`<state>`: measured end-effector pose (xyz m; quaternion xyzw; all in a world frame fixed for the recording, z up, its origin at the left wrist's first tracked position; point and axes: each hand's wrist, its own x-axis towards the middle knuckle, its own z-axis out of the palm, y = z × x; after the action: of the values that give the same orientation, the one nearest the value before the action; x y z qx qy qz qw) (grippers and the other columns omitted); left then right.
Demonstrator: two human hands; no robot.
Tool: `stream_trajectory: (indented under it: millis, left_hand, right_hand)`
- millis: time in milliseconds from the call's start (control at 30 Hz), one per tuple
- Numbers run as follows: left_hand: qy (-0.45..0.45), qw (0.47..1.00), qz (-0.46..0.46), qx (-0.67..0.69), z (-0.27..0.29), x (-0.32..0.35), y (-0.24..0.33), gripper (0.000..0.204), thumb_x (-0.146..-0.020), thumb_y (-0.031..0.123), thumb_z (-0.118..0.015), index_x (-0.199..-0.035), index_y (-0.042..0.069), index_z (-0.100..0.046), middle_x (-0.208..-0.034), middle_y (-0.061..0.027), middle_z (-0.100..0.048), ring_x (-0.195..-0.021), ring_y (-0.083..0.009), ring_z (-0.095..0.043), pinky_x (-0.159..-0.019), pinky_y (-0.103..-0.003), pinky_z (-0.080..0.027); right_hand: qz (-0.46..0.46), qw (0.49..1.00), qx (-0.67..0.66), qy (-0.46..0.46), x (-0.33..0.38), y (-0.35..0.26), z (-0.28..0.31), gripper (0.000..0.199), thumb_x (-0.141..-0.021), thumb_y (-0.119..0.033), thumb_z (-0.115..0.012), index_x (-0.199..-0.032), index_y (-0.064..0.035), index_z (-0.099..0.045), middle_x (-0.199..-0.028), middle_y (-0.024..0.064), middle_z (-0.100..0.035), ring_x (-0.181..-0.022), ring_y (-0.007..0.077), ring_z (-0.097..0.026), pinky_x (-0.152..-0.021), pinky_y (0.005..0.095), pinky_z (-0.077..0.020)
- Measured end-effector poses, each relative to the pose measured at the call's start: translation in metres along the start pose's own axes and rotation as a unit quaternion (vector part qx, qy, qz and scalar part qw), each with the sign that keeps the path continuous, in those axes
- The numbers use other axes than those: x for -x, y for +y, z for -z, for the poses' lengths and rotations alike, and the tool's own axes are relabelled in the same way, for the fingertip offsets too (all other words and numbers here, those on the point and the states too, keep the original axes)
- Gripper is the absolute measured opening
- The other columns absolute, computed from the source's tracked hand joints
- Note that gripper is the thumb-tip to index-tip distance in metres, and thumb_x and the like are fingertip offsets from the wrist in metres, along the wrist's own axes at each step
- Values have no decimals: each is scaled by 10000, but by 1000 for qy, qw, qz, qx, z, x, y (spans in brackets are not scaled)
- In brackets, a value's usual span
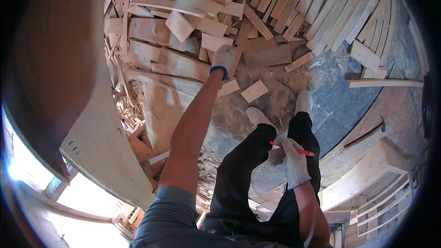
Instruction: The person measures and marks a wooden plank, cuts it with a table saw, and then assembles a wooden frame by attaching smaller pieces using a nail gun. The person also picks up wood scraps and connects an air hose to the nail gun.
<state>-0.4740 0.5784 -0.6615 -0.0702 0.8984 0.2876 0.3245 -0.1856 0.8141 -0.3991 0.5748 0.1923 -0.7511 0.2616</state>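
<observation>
Two gloved hands: left [224, 58] grips one wood piece [240, 46]; right [294, 163] pinches one red pencil [292, 148].

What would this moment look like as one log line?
left hand: reaching into wood scraps | right hand: holding red pencil | person standing on dusty floor

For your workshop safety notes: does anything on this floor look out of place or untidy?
Yes. The wood offcuts lie in a jumbled heap at all angles where the left hand reaches, unlike the evenly laid slats beside them. Sawdust is strewn over the floor by the shoes, and a hammer lies loose there.
</observation>
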Motion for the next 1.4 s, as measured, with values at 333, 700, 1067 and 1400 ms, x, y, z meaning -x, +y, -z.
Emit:
stream_trajectory:
  millis: [333, 700, 1067, 1400]
  left_hand:
    - [-32, 965, 79, 247, -5, -58, 65, 374, -988, 354, -560, -1192, 48, -633, -1025, -131, -674, -902, -268, -685, -753, -413, -566]
    - [62, 844, 181, 502, 4, -158, 147, 465, -965, 431, -578, -1206, 34, -554, -879, -165, -639, -735, -303, -665, -617, -427, -587]
    - [78, 793, 141, 587, 52, -117, 112, 353, -959, 402, -569, -1059, 63, -582, -864, -146, -656, -681, -285, -639, -579, -412, -534]
    - [-21, 719, 104, 687, 74, 72, 110, 345, -973, 383, -578, -1133, 83, -633, -933, -90, -677, -796, -237, -658, -676, -409, -550]
  right_hand:
    - [20, 998, -47, -24, 7, -20, -1, 250, -989, -279, -654, -1080, -52, -703, -821, 113, -747, -684, 193, -728, -657, 342, -613]
    - [156, 985, 72, 29, 13, -82, 5, 370, -1022, -327, -542, -1035, 14, -685, -716, 159, -706, -595, 222, -699, -572, 342, -593]
    - [132, 988, 75, 6, 3, -84, 16, 367, -1024, -292, -516, -1109, 26, -679, -763, 138, -720, -631, 203, -696, -617, 325, -588]
    - [65, 997, -25, -33, -7, -72, 2, 257, -1001, -263, -608, -1075, -28, -681, -796, 80, -678, -675, 178, -676, -593, 315, -556]
